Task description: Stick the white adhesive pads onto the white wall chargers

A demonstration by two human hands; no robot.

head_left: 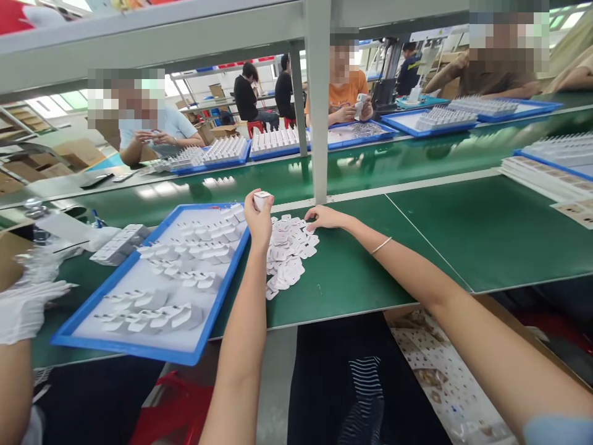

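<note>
My left hand [259, 219] is raised by the right edge of the blue-rimmed tray [197, 352], its fingers closed round a small white plastic housing [262, 199]. On the green table lies a loose pile of flat white plastic pieces [287, 253], several of them overlapping. At the pile's upper right edge is my right hand [324, 217], with fingers curved and slightly apart. Whether a fingertip touches a piece cannot be made out. Rows of white housings [185, 315] with thin upright parts stand in the tray.
Left of the tray are more white housings [121, 244] and a neighbour's white-gloved hand [28, 309]. A metal post [319, 123] rises behind the pile. Across the green belt [407, 157], several people sit by filled blue trays. Stacked trays [546, 179] stand at the right.
</note>
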